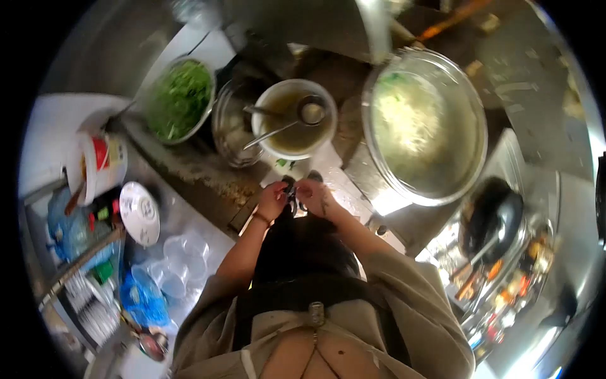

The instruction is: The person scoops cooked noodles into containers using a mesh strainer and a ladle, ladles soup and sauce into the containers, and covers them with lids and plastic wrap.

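Observation:
My left hand and my right hand are close together in front of my waist, fingers bent inward. Both look closed in a pinch. Something small and dark may sit between them, but it blends with the dark clothing and shoes below, so I cannot make it out. Just beyond the hands stands a white bucket of brownish broth. A ladle and another long handle rest in it. To the right is a large metal pot of cloudy liquid with pale strands, perhaps noodles, and a little green.
A bowl of chopped greens stands at the left, near a clear round container. On the left counter are a white tub, a white bowl, plastic cups and a blue bag. A dark wok is at the right.

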A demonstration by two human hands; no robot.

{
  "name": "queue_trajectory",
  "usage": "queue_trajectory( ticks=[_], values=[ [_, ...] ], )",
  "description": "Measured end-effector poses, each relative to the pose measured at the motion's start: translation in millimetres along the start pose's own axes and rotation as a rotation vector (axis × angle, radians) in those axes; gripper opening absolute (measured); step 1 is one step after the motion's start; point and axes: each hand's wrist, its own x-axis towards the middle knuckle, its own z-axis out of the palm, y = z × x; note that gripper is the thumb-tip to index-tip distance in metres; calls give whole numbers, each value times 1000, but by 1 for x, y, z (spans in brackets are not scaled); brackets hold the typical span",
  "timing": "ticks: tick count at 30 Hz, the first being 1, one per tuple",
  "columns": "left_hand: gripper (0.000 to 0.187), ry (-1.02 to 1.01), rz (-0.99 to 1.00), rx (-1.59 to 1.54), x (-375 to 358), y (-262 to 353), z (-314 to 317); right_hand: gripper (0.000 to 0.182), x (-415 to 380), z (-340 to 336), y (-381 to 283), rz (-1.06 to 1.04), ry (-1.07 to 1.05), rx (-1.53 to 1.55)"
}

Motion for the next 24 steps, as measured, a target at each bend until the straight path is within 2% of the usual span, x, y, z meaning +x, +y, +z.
queue_trajectory(
  ticks=[1,3,4,5,6,7,8,10,11,12,13,14,15,17,19,20,22,23,24],
  values=[
    [23,96,85,186,20,-43,10,26,16,4,-8,48,-59,153],
    [20,-101,6,434,58,-40,0,36,57,11,-23,268,-171,612],
    [22,-110,-71,366,78,-58,-2,40,81,19,-22,344,-185,874],
    [24,-127,-136,297,103,-84,-3,44,112,27,-18,417,-199,893],
    [32,-99,-231,30,132,-138,6,41,141,37,-18,481,-129,913],
    [40,-48,-320,-236,161,-190,14,40,175,53,1,456,-117,983],
    [44,-32,-380,47,176,-181,-4,39,212,72,27,434,-97,1058],
    [51,-5,-480,631,206,-149,-35,41,297,115,83,531,-38,1175],
    [57,14,-506,605,225,-174,-41,43,333,134,96,581,0,1238],
    [58,28,-521,734,240,-183,-42,41,365,152,99,704,132,1309],
    [60,44,-530,861,244,-168,-52,39,388,162,88,827,266,1374],
    [61,64,-539,987,248,-166,-57,37,407,167,84,822,259,1458],
    [57,72,-405,1123,249,-200,-53,35,424,171,81,815,245,1543],
    [43,-234,-489,960,262,-221,-48,27,452,173,98,782,273,1745],
    [31,-425,-613,450,260,-238,-36,17,467,169,108,722,366,1987],
    [27,-457,-681,26,253,-262,-17,15,461,164,114,710,403,2060],
    [22,-496,-702,-555,229,-255,1,12,424,136,108,660,497,2203],
    [19,-524,-664,-699,223,-251,7,15,401,116,100,750,445,2375],
    [17,-565,-635,-839,213,-240,13,14,371,100,92,711,314,2412]
  ],
)
